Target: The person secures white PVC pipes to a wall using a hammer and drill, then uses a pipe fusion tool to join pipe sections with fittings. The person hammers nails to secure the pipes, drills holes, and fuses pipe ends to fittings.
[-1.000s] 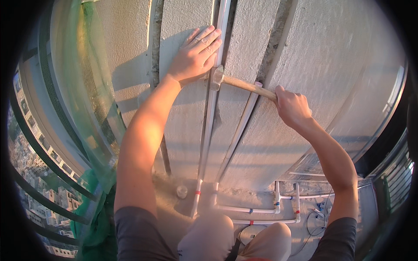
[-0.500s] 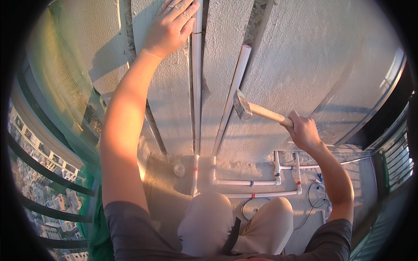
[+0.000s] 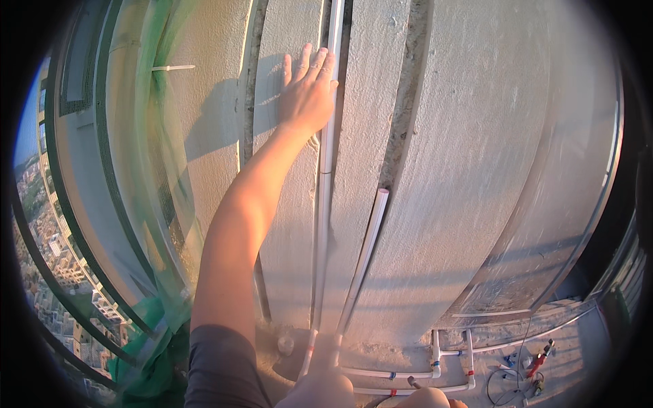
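My left hand lies against the grey wall with its fingers spread. Its thumb side touches the long white pipe, which runs upright in a groove cut into the wall. To the right, a shorter white pipe with an uncovered upper end leans in a second groove. Only a sliver of skin, seemingly my right hand, shows at the bottom edge beside my right knee; its fingers are hidden. A small dark end of something pokes up between my knees, possibly part of the hammer.
White pipes with red and blue clips run along the floor by the wall. A red-handled tool and a coiled cable lie at the lower right. Green netting hangs at the left before railings, with buildings far below.
My view has tilted up the wall. The hammer, held by its handle in my right hand before, has dropped to the lower edge or out of sight. My left hand stays at the long pipe, fingers more spread.
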A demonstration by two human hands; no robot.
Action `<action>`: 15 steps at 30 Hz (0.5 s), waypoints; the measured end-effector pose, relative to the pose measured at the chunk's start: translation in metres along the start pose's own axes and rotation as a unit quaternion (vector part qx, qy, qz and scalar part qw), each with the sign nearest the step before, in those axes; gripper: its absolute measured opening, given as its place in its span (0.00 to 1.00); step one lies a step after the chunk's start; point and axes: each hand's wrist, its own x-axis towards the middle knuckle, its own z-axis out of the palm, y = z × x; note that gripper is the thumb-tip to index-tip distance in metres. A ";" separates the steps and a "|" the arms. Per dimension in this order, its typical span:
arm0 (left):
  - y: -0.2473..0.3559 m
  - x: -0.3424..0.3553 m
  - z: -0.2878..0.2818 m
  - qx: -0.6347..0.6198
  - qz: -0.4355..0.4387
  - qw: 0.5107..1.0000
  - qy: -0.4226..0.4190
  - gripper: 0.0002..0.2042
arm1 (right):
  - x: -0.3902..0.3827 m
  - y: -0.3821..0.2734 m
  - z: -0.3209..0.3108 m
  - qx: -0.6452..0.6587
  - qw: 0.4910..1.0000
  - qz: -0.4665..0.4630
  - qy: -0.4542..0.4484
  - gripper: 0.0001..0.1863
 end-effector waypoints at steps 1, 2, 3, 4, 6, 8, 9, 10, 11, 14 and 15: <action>0.001 0.005 0.001 0.006 -0.007 1.000 -0.022 0.29 | 0.004 0.009 0.015 0.026 1.000 0.004 0.002 0.19; 0.004 0.008 0.001 0.001 -0.017 1.000 -0.026 0.30 | 0.005 0.012 0.028 0.052 0.999 0.008 0.003 0.19; 0.007 0.009 0.000 0.004 -0.032 0.999 -0.038 0.31 | 0.011 0.014 0.031 0.053 0.998 0.014 -0.038 0.20; 0.010 0.011 -0.001 0.008 -0.050 0.997 -0.062 0.31 | 0.017 0.010 0.032 0.052 0.997 0.010 -0.051 0.20; 0.017 0.015 -0.005 0.025 -0.064 0.995 -0.073 0.33 | 0.028 -0.002 0.024 0.054 0.996 0.012 -0.064 0.20; 0.022 0.023 -0.010 0.029 -0.080 0.992 -0.090 0.35 | 0.041 -0.019 0.011 0.060 0.996 0.012 -0.068 0.20; 0.023 0.028 -0.012 0.023 -0.084 0.992 -0.095 0.36 | 0.047 -0.028 0.005 0.063 0.996 0.010 -0.067 0.20; 0.024 0.033 -0.015 0.039 -0.095 0.988 -0.113 0.36 | 0.052 -0.036 0.000 0.066 0.996 0.008 -0.066 0.20; 0.024 0.038 -0.016 0.041 -0.100 0.987 -0.119 0.36 | 0.057 -0.044 -0.005 0.070 0.995 0.006 -0.065 0.20; 0.023 0.046 -0.019 0.044 -0.092 0.987 -0.122 0.36 | 0.066 -0.058 -0.013 0.075 0.995 0.001 -0.062 0.20; 0.021 0.046 -0.020 0.045 -0.092 0.987 -0.125 0.36 | 0.068 -0.061 -0.015 0.076 0.995 -0.001 -0.060 0.20</action>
